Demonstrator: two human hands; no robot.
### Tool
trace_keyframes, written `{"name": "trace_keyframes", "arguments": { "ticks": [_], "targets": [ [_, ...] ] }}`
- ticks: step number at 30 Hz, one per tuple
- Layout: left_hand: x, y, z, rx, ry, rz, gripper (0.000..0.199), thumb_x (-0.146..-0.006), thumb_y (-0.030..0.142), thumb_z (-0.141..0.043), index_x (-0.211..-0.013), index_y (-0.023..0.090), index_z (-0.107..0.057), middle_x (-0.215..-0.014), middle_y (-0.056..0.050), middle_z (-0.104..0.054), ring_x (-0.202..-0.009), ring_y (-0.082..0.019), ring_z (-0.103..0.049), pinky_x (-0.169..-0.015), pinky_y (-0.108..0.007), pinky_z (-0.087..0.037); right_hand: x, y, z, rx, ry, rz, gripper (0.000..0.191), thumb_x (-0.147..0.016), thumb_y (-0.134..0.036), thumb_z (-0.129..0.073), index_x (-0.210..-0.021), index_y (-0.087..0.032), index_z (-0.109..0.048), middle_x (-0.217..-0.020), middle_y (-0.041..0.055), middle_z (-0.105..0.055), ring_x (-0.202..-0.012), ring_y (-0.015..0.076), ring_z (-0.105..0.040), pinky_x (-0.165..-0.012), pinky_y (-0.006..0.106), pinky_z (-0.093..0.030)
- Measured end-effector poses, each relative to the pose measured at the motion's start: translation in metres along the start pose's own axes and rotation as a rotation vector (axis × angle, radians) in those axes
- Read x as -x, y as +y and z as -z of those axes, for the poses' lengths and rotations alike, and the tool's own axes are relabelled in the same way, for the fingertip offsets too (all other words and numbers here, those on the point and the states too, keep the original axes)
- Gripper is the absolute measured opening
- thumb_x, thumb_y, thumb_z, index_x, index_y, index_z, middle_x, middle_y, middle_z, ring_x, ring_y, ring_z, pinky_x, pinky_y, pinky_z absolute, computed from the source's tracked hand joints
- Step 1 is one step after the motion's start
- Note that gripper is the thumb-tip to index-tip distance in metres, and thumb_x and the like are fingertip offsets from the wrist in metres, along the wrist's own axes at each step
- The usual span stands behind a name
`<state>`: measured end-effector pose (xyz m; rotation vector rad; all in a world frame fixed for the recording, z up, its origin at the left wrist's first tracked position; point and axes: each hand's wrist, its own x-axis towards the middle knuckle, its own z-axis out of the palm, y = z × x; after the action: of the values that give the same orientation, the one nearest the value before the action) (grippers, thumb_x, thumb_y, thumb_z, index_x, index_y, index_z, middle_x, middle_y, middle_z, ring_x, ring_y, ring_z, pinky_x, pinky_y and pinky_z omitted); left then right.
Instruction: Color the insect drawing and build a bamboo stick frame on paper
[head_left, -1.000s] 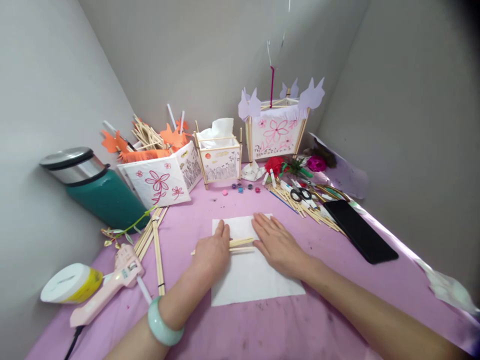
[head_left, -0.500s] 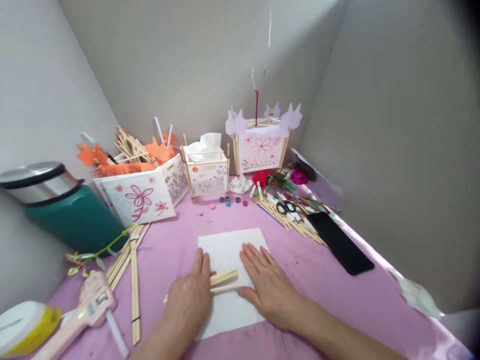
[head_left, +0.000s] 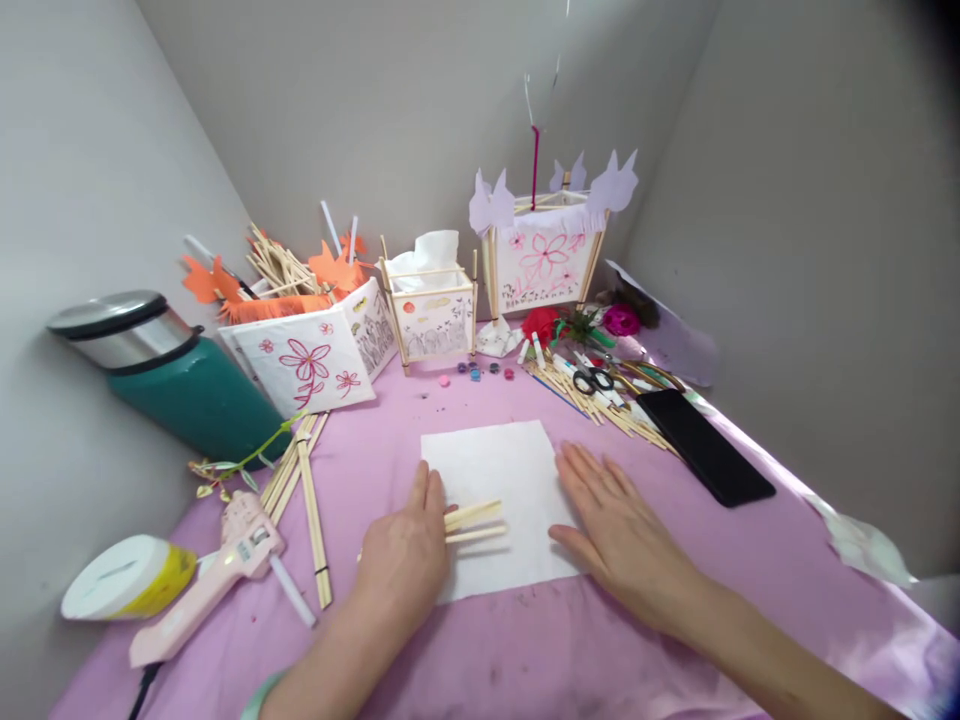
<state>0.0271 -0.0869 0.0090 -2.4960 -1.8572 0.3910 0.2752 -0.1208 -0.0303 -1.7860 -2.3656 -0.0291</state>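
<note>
A square white sheet (head_left: 510,465) lies flat on the purple tablecloth. My left hand (head_left: 405,555) is closed round a few thin wooden sticks (head_left: 478,525), whose ends stick out to the right over the sheet; its fingertips touch the sheet's left edge. At the right edge of the sheet, my right hand (head_left: 611,520) lies palm down with fingers spread and holds nothing.
At left are a teal bottle (head_left: 191,400), a pink glue gun (head_left: 225,580), a yellow-and-white container (head_left: 124,580) and bundled sticks (head_left: 313,510). Decorated paper lanterns (head_left: 544,265) stand behind. Scissors (head_left: 592,380) and a black phone (head_left: 705,445) lie at right.
My right hand has slid off the sheet's middle to its right edge. The camera view has shifted, so the table's things appear further right and higher. The sticks remain in my left hand.
</note>
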Motion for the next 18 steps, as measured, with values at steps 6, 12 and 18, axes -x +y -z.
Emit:
{"name": "trace_keyframes", "arguments": {
  "ticks": [6, 12, 18],
  "targets": [
    [0.011, 0.007, -0.005, -0.054, -0.068, -0.033, 0.052, -0.093, 0.019, -0.025, -0.144, 0.004, -0.028, -0.151, -0.015, -0.018, -0.085, -0.027, -0.069, -0.069, -0.040, -0.056, 0.001, -0.018, -0.013, -0.053, -0.044, 0.117, 0.068, -0.093, -0.054, -0.031, -0.146, -0.011, -0.026, -0.152, 0.0120, -0.020, -0.141, 0.0235, -0.016, -0.114, 0.046, -0.019],
    [0.013, 0.004, -0.009, -0.045, -0.026, -0.048, 0.054, -0.090, 0.014, -0.028, -0.143, 0.005, -0.029, -0.151, -0.016, -0.020, -0.088, -0.028, -0.069, -0.070, -0.041, -0.056, 0.046, 0.031, -0.023, 0.060, 0.036, -0.088, 0.070, -0.091, -0.055, -0.033, -0.145, -0.010, -0.029, -0.150, 0.0133, -0.026, -0.138, 0.0269, -0.027, -0.113, 0.047, -0.024],
    [0.016, 0.003, -0.011, -0.054, 0.024, -0.050, 0.058, -0.083, 0.009, -0.032, -0.141, 0.006, -0.034, -0.151, -0.016, -0.023, -0.088, -0.028, -0.069, -0.071, -0.042, -0.055, 0.128, 0.097, -0.027, 0.151, 0.184, -0.229, 0.064, -0.088, -0.053, -0.034, -0.132, -0.010, -0.050, -0.139, 0.0176, -0.045, -0.129, 0.0341, -0.041, -0.104, 0.053, -0.036]
  ]
}}
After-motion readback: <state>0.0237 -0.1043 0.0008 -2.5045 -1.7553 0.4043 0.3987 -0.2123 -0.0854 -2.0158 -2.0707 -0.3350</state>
